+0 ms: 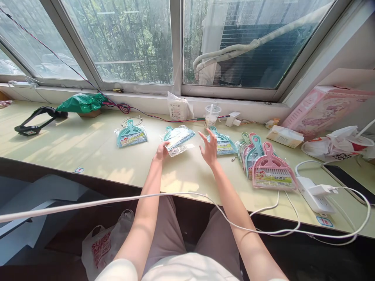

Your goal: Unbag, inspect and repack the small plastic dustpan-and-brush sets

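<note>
My left hand [162,151] pinches the lower left edge of a teal dustpan and brush set in clear plastic wrap [179,138], tilted over the middle of the table. Just right of it, my right hand [209,148] is raised with its fingers spread, holding nothing. Behind that hand lies another wrapped teal dustpan set [225,145], partly covered by the fingers. A third teal set [131,134] lies flat to the left. On the right, several wrapped sets overlap in a pile, with a pink dustpan set [272,169] in front.
A white cable [117,199] crosses in front of my forearms to a power strip [315,195]. A plastic cup [212,115] stands by the window sill. Farther right are a tissue box [285,136] and a phone [348,181]; a black headset [38,121] and green bag [82,103] lie left.
</note>
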Action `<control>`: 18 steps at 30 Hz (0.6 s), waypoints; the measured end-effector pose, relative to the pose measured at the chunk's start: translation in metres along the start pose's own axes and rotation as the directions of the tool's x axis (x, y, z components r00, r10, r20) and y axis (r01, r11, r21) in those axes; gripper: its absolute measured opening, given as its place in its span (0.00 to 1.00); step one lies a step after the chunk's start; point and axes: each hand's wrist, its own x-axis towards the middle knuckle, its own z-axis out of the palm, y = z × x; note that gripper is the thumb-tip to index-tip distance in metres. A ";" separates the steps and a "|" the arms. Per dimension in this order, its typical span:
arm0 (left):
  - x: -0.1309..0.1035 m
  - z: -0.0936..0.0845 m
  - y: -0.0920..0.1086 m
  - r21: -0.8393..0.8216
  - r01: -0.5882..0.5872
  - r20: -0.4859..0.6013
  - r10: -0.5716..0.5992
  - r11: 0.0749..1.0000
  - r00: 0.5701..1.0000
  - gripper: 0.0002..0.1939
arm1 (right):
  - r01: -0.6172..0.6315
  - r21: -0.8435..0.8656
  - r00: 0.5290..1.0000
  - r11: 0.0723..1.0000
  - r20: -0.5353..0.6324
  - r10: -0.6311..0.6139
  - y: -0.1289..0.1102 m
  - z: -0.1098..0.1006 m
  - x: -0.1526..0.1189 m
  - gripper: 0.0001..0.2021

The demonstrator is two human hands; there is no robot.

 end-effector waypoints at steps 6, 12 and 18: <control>0.003 -0.003 -0.004 0.097 0.184 0.006 -0.185 0.978 0.983 0.20 | 0.025 0.149 0.999 0.988 0.037 -0.031 0.020 0.002 0.007 0.07; 0.002 -0.009 -0.007 0.332 0.117 0.212 -0.195 0.936 0.958 0.18 | -0.024 0.369 1.000 0.929 -0.002 0.027 0.012 -0.006 0.007 0.13; -0.010 0.003 -0.007 0.497 0.054 0.391 -0.279 0.866 0.877 0.23 | -0.130 0.347 0.985 0.929 -0.064 0.161 0.004 -0.005 0.006 0.16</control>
